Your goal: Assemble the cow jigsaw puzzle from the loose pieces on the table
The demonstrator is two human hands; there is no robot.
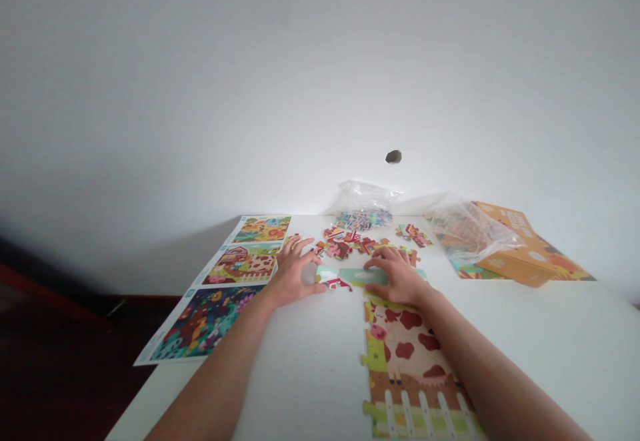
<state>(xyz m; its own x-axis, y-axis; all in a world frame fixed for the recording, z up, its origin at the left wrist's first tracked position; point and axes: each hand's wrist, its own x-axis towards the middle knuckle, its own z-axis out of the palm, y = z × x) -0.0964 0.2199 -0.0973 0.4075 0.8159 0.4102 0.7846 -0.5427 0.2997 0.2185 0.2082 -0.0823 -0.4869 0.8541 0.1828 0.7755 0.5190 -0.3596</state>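
Note:
On the white table (pixel 310 361) lies a partly joined jigsaw (pixel 410 367) showing a spotted cow and a white fence. My right hand (pixel 397 274) rests flat, fingers spread, on light teal pieces (pixel 357 275) at the jigsaw's upper edge. My left hand (pixel 295 271) lies flat beside it, fingers apart, touching a small teal and red piece (pixel 333 281). Just beyond both hands sits a heap of loose pieces (pixel 350 244).
A sheet of three reference pictures (pixel 225 287) lies at the left. A clear bag of pieces (pixel 365 211) stands by the wall. At the right are another plastic bag (pixel 463 231) and an orange box (pixel 520 247). The table's left edge drops to dark floor.

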